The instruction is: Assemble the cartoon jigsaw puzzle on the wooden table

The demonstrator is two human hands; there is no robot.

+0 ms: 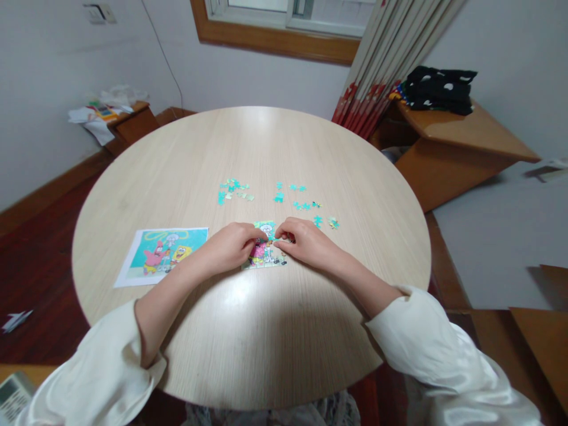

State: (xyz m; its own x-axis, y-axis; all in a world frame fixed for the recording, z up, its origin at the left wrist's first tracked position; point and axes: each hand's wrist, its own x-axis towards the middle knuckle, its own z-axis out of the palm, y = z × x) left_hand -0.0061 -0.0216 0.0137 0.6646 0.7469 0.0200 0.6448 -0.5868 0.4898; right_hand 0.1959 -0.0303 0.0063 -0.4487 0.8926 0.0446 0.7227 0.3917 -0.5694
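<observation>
A partly assembled jigsaw puzzle (267,258) lies on the table between my hands, showing a pale cartoon figure and a pink patch. My left hand (233,244) is closed at its left side, curled fingers touching the puzzle. From the right, my right hand (308,241) pinches a small jigsaw piece at the puzzle's upper right, partly covered by thumb and finger. Beyond the hands lie loose turquoise pieces (278,197) and a cluster of joined pieces (233,184). A printed reference picture (155,251) of cartoon characters rests left of my left hand.
The round wooden table (266,331) fills the middle of the view. Behind it stand a small cabinet (133,125) with papers at left and a wooden cabinet (483,133) bearing a folded black cloth (439,89) at right. A curtain (381,65) hangs by the window.
</observation>
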